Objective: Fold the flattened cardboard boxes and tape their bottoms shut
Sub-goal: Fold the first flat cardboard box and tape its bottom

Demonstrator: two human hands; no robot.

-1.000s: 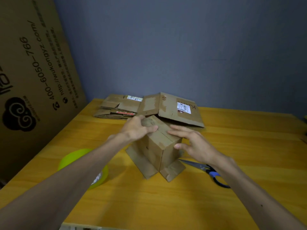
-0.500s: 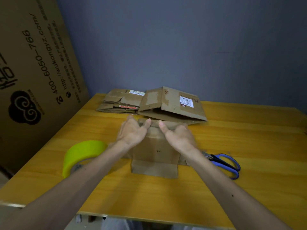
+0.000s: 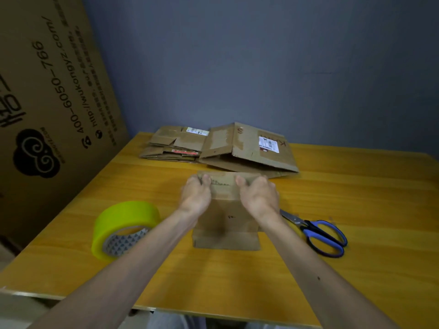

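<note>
A small brown cardboard box stands on the wooden table in the middle, its lower flaps spread on the tabletop. My left hand grips its top left edge, thumb on the near face and fingers curled over the far side. My right hand grips the top right edge the same way. A roll of yellow-green tape lies to the left of the box. Blue-handled scissors lie to its right, blades pointing toward the box.
A pile of flattened cardboard boxes sits at the table's far edge, with a larger, partly opened box beside it. A big printed cardboard sheet leans at the left. A grey wall stands behind the table.
The box has been turned from corner-on to square with me. Both hands slid from flat on its top to gripping the far top edge. The view has tilted downward.
</note>
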